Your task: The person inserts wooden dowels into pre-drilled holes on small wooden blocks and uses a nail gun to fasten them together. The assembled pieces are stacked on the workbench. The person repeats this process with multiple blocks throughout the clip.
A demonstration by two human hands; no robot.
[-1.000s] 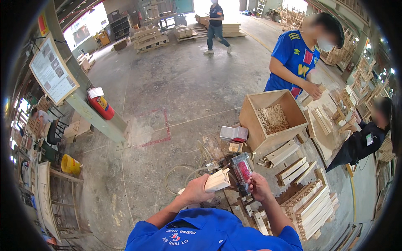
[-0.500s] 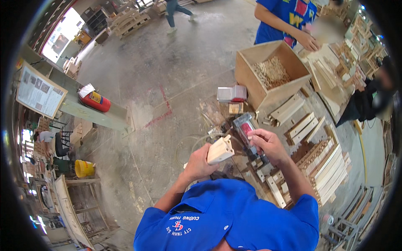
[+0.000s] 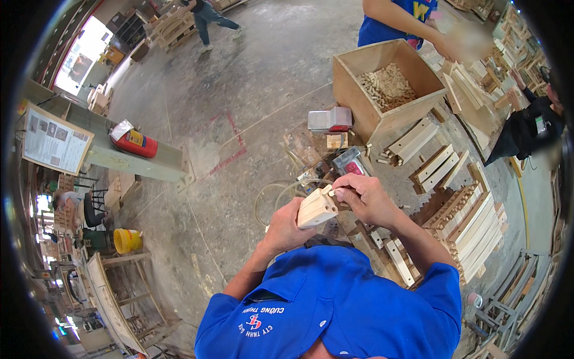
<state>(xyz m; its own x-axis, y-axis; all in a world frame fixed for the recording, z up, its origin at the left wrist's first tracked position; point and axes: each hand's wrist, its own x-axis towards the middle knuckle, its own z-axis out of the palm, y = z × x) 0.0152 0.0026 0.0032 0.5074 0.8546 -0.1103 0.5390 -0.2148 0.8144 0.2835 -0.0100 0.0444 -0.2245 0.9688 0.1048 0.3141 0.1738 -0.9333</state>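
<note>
My left hand (image 3: 283,228) is closed around a short bundle of pale wooden pieces (image 3: 315,212), whose far ends show round holes. A small wooden dowel (image 3: 332,192) is pinched between the thumb and fingers of my right hand (image 3: 369,203), right at the holed end of the bundle. I cannot tell whether its tip is inside a hole. Just beyond my right hand stands a device with a clear-topped red and grey body (image 3: 350,160), partly hidden by the hand.
A large wooden box (image 3: 359,105) holding many dowels stands ahead. Next to it are a grey and red box-shaped thing (image 3: 330,119) and wooden strips (image 3: 412,140). Stacked slats (image 3: 478,230) lie at the right. One co-worker (image 3: 388,21) is beyond the box, another (image 3: 526,128) farther right.
My right hand has moved left from beside the device to the end of the wooden pieces, where a dowel now shows in its fingers. The person walking far off has moved left.
</note>
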